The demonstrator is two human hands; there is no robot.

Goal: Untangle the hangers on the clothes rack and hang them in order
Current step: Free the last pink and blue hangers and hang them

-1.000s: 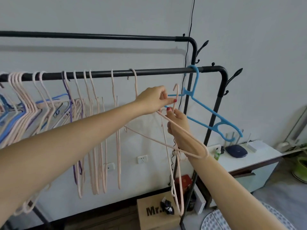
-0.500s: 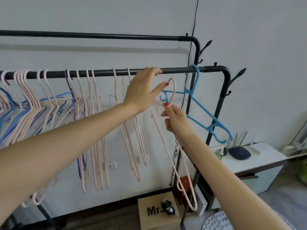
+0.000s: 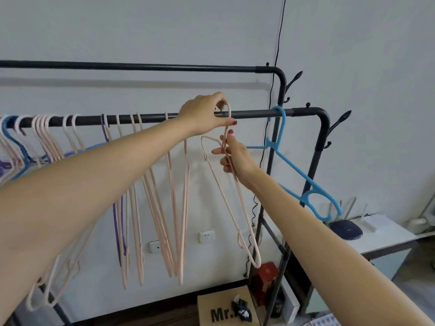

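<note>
From the head view, my left hand [image 3: 204,114] pinches the hook of a pink hanger [image 3: 233,198] at the front rail [image 3: 254,113], while my right hand [image 3: 235,156] grips its neck. I should lower the hook fully over the rail before letting go. The blue hanger [image 3: 303,182] hangs just right; more pink hangers [image 3: 164,208] crowd the left.

Two black rails [image 3: 150,67] cross the clothes rack; two blue hangers [image 3: 303,180], one purple hanger [image 3: 117,208] and more pink hangers [image 3: 174,208] than can be counted share the lower rail. Two wall sockets [image 3: 206,236], one cardboard box [image 3: 223,309].
</note>
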